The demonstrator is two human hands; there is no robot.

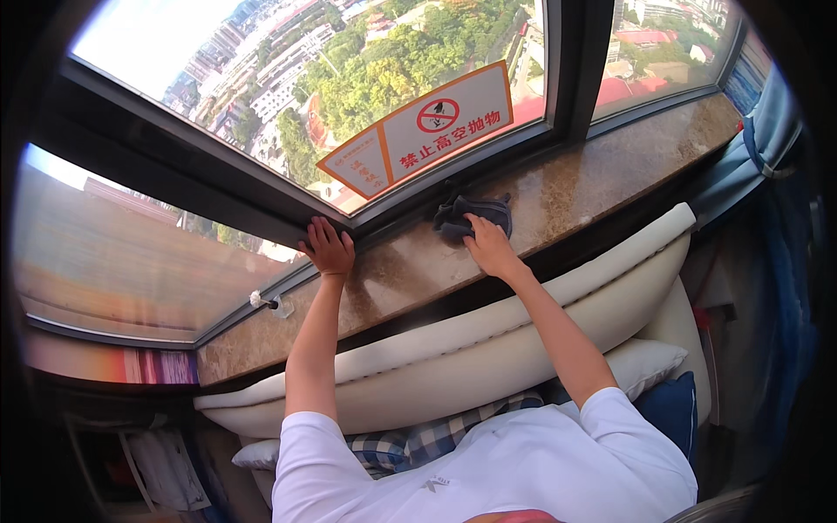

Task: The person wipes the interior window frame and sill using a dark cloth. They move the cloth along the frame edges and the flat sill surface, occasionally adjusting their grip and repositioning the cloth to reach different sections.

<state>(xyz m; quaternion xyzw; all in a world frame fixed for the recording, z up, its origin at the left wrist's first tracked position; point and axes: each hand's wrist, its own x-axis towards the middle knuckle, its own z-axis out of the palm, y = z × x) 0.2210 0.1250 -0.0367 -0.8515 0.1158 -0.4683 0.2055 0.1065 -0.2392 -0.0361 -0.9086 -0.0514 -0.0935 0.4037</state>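
Note:
My right hand (490, 245) rests on a dark, crumpled cloth (480, 212), its fingers pressed into the near side. The cloth lies on a brown marble windowsill (556, 196), close to the lower window frame. My left hand (330, 247) is flat against the dark window frame (261, 189) near its lower corner, fingers slightly spread and nothing in them. Just above the cloth, a warning sticker (444, 124) with an orange border and a prohibition symbol is stuck on the window pane (366, 72).
A cream sofa back (458, 359) runs along the sill between it and me, with checked cushions (438, 438) below. To the left on the sill stands a small glass bottle (283, 306) with a white flower (257, 299). A blue curtain (765, 144) hangs at right.

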